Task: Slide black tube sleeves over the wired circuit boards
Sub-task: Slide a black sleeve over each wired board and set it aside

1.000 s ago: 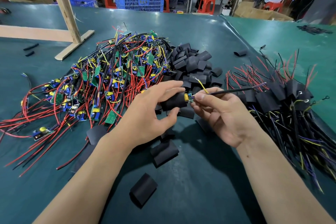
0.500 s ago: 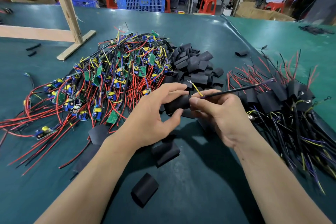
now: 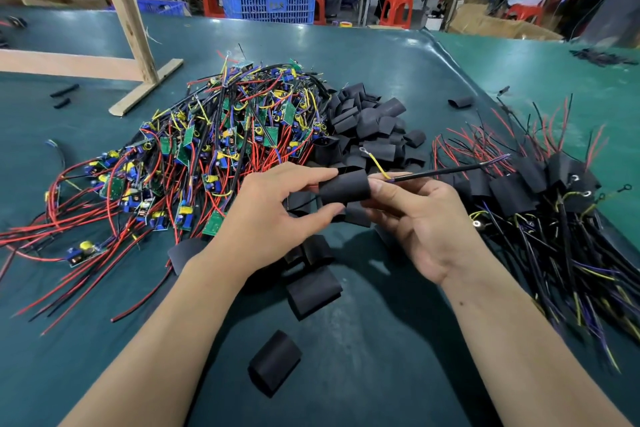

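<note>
- Since the earlier frame the black sleeve [image 3: 344,188] has travelled toward the right hand [image 3: 420,218] and now hides the board whose yellow and blue parts showed at its mouth a second ago; judged from that, this board is essentially sleeved and the unit looks close to ready for setting aside.
- The left hand [image 3: 273,215] pinches the sleeve's left end, fingers above and thumb below.
- The right hand holds the other end, its fingertips [image 3: 375,188] against the sleeve's right mouth, where the cable leaves.
- From that mouth a thin black cable [image 3: 446,172] runs out to the right, and a yellow lead with a ring terminal [image 3: 372,158] rises just behind the grip.
- Behind the grip lies the heap of loose sleeves [image 3: 367,121]; left of it, the tangle of unsleeved boards [image 3: 221,146] with red wires.
- Right of the grip sit the finished units [image 3: 540,184].
- Near the person, spare sleeves [image 3: 275,366] lie on the green table [image 3: 381,340].
- No brand, label or writing can be read anywhere; board markings are too small.
</note>
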`<state>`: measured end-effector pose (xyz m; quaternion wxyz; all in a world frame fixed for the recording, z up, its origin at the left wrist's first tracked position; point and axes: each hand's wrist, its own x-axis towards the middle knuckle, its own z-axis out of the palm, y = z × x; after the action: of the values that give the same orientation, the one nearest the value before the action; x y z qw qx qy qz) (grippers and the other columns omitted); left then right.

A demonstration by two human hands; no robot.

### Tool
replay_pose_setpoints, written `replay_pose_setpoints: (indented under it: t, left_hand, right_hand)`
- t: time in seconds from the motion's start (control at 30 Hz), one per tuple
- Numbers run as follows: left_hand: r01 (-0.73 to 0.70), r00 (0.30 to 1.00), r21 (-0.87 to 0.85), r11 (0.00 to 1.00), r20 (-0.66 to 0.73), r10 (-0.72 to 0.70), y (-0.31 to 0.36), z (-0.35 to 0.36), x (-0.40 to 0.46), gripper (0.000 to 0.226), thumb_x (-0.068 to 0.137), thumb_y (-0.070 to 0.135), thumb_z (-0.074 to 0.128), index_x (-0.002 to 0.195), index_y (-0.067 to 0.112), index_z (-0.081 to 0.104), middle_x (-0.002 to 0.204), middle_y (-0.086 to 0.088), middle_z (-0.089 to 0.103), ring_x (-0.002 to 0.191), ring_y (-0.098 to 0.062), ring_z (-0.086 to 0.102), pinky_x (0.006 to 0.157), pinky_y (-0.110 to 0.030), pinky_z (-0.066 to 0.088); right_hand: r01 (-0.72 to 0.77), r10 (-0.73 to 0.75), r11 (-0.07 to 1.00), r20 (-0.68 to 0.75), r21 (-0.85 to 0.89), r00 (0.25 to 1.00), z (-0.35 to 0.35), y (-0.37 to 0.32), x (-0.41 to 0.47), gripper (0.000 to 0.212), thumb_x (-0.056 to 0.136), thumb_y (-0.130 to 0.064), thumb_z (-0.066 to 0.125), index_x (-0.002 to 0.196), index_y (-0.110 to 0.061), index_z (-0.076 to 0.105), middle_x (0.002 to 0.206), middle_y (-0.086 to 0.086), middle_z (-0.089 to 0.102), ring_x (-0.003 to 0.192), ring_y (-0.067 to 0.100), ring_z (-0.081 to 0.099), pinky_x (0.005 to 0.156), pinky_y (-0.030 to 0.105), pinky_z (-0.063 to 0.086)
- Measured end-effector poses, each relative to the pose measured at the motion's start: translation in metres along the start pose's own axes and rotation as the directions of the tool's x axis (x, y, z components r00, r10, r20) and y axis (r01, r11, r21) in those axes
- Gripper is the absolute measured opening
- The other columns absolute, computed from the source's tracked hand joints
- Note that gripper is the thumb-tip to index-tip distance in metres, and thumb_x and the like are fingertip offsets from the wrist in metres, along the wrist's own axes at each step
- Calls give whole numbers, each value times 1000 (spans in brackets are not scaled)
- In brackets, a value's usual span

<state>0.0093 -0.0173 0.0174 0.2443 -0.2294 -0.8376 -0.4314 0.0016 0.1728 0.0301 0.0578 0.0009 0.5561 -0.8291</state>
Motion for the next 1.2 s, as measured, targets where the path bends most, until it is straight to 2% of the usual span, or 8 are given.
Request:
replay_pose_setpoints:
  t: [0.17, 0.27, 0.4, 0.47, 0.6, 0.77, 0.87, 1.2]
  left_hand:
    - [-14, 1000, 13, 1000, 22, 13, 1, 1, 0, 42, 75, 14, 84, 114, 8, 72, 102, -2, 70, 94, -11, 66, 90, -28, 52]
    - [-8, 1000, 25, 1000, 21, 7, 1, 1, 1, 42, 74, 15, 84, 114, 8, 72, 102, -4, 70, 93, -14, 66, 90, -30, 52]
    - [40, 999, 2, 999, -27, -40, 4, -1, 1, 49, 72, 25, 84, 117, 11, 70, 102, 1, 70, 94, -6, 65, 91, -15, 48]
    - [44, 998, 13, 999, -42, -43, 4, -1, 1, 47, 71, 28, 84, 112, 9, 72, 99, 2, 71, 91, -4, 65, 88, -11, 46]
    - [30, 999, 37, 999, -32, -28, 5, -3, 0, 45, 69, 25, 86, 109, 8, 74, 95, -2, 70, 83, -4, 64, 84, -13, 47]
    - [72, 995, -4, 997, -67, -72, 7, -4, 0, 55, 66, 32, 87, 115, 17, 68, 94, 10, 72, 92, 4, 65, 77, -3, 43]
    - [55, 997, -28, 998, -55, -56, 6, -3, 0, 43, 66, 33, 85, 103, 16, 72, 97, 10, 72, 91, 1, 67, 87, -12, 49]
    - [-52, 999, 27, 998, -14, 52, 0, -5, 2, 40, 71, 21, 87, 107, 9, 75, 89, 5, 69, 83, -11, 63, 80, -28, 52]
  right_hand:
    - [-63, 63, 998, 6, -2, 998, -2, -2, 0, 6, 83, 2, 63, 84, -2, 67, 77, 10, 73, 66, 19, 71, 56, 23, 55]
    - [-104, 103, 995, 36, 0, 994, -5, -9, -1, 8, 83, -9, 65, 87, -4, 70, 85, 12, 75, 67, 21, 72, 54, 22, 55]
    - [-68, 68, 998, -15, 17, 998, -8, -12, 1, 12, 92, -11, 61, 93, -2, 70, 83, 9, 75, 67, 18, 72, 54, 20, 55]
    - [-57, 57, 998, -28, 1, 998, -7, -11, 1, 11, 87, -14, 65, 90, -4, 71, 81, 6, 75, 65, 15, 70, 53, 20, 54]
    - [-43, 42, 999, -38, -8, 998, -4, -9, 1, 8, 70, -20, 72, 70, -14, 78, 75, 3, 73, 61, 12, 67, 53, 19, 53]
    - [-16, 16, 1000, -47, 2, 999, -5, -8, 2, 5, 68, -18, 73, 67, -15, 77, 72, 5, 73, 59, 11, 67, 52, 18, 52]
    - [2, -3, 1000, -37, -25, 999, -6, -7, 1, 4, 67, -20, 74, 66, -18, 78, 72, 4, 73, 60, 10, 67, 53, 18, 52]
    - [-16, 13, 998, -56, -55, 998, -4, -6, 0, 7, 64, -24, 76, 66, -17, 77, 69, 2, 72, 57, 11, 65, 52, 19, 50]
